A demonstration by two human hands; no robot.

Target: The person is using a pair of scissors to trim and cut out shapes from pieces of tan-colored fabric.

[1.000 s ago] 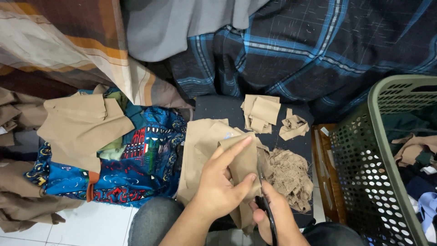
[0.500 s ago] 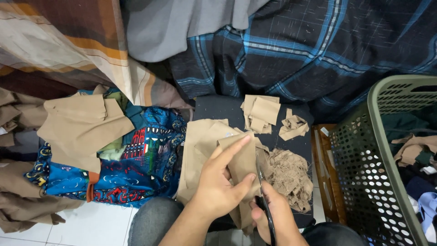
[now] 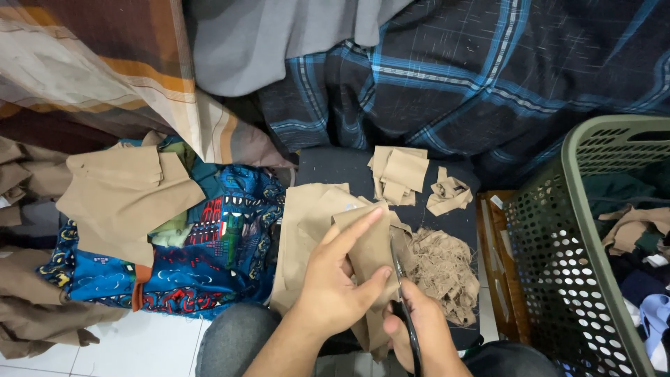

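two hands at work low in the frame, over the lap. left hand (image 3: 335, 279) closed on a tan cloth strip (image 3: 370, 251), thumb pressing the front, forefinger stretched up along the edge; the strip stands nearly upright between both hands. right hand (image 3: 419, 335) wrapped shut round the handles of dark scissors (image 3: 403, 307), blades pointing up and touching the strip's right edge. whether the blades are parted or closed, cannot tell from this angle.

step in hand, as i judge it: cutting along the strip's right side, partway up. a further snip would call for the left hand to hold the cloth taut and feed it straight to the blades, fingers clear of the edge.

around them: larger tan piece (image 3: 307, 223) lying flat beneath the strip; frayed tan scraps (image 3: 443, 269) just right of the scissors; stack of cut squares (image 3: 399, 174) and a small crumpled bit (image 3: 449, 195) farther off on dark cloth. blue patterned fabric (image 3: 202, 258) to the left with tan pieces on top. green basket (image 3: 579, 251) at right, holding clothes. plaid blanket (image 3: 488, 77) behind.
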